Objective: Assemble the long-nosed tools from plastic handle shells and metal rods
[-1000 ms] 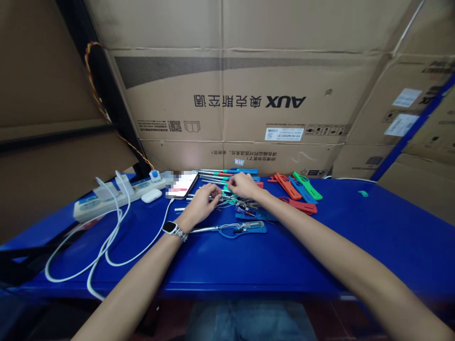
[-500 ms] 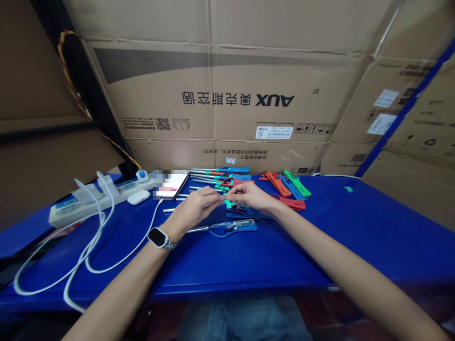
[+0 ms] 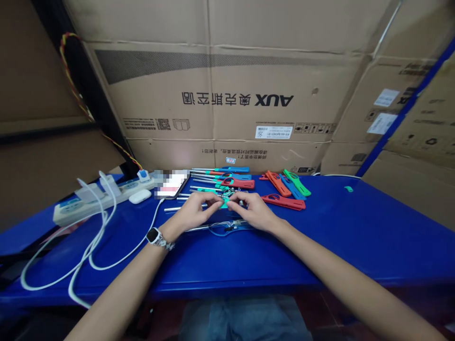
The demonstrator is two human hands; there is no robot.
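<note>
My left hand and my right hand meet over the middle of the table. Each is closed in a pinch on a small green plastic piece, mostly covered by the fingertips. Just in front of them lies an opened blue stick lighter, with wires showing and a metal tube pointing left. My right hand partly covers its handle. Behind the hands, several stick lighters lie in a row, among them a red one and a blue one. Metal tubes stick out left of my left hand.
Loose handle shells lie to the right: red, orange and green. On the left are a phone, a white case, a power strip and looping white cables. Cardboard stands behind the table.
My right hand has lowered and turned, now partly covering the front blue lighter's handle. My left hand has come slightly lower. Both fingertips stay together at the green piece.
</note>
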